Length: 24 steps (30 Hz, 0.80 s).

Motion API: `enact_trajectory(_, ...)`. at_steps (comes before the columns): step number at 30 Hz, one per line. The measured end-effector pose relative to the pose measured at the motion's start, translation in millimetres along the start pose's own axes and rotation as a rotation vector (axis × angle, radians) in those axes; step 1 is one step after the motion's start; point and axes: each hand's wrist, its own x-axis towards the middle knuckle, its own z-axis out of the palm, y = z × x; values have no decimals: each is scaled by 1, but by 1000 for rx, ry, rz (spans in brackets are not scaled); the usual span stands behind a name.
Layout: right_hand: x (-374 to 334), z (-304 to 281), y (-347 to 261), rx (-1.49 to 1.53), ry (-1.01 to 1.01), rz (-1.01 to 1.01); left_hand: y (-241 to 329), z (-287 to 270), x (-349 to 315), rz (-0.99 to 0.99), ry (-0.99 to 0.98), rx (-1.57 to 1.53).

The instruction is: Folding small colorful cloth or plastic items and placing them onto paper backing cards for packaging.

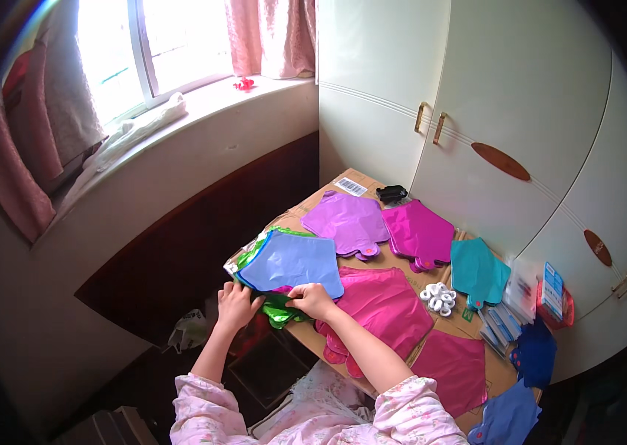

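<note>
A blue flat foil sheet [295, 259], shaped like a pentagon, tops a pile at the left end of the cardboard-covered table. Green shiny foil [278, 314] shows from under it at the near edge, with a strip of purple between. My left hand [236, 305] is at the pile's near left corner, fingers bent against the edge. At the near side my right hand [313, 301] pinches the pile's edge between thumb and fingers. Just right of that hand lies a pink foil stack [384, 308] with rounded tabs. How many sheets each hand grips is hidden.
Lilac [344, 221], magenta [421, 231], teal [479, 271], dark red [453, 367] and dark blue foil stacks [534, 352] spread over the cardboard [298, 335]. Small white rings [439, 299], a black object [392, 194] and a red basket [567, 308] stand among them. A white wardrobe [513, 89] borders the table.
</note>
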Motion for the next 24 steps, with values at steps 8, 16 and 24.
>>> enact_trajectory(8,3,-71,-17,753,505,150,-8,4,6,-37,-55,15)
enact_trajectory(16,-103,-256,-45,571,1124,-223,15,-15,18,-124,-169,-21)
enact_trajectory(24,-307,-252,-194,-1347,831,-312,151,-40,0,299,-146,-1231)
